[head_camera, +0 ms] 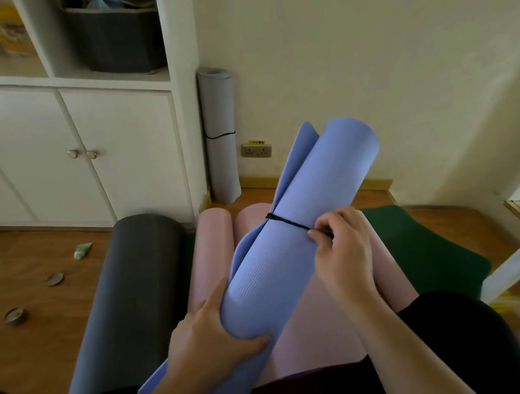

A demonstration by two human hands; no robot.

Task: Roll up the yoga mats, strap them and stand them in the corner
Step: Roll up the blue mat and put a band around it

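Blue yoga mat (292,258): rolled, tilted across the lap above the pink mat (214,235), loose edge flaring at the far end. Left hand (207,337): fingers curled round the near end, likely to keep the roll tight. Right hand (340,246): fingertips pinching the black strap (288,221) cinched mid-roll, apparently tightening. Grey mat (220,136): already strapped, upright in the corner.
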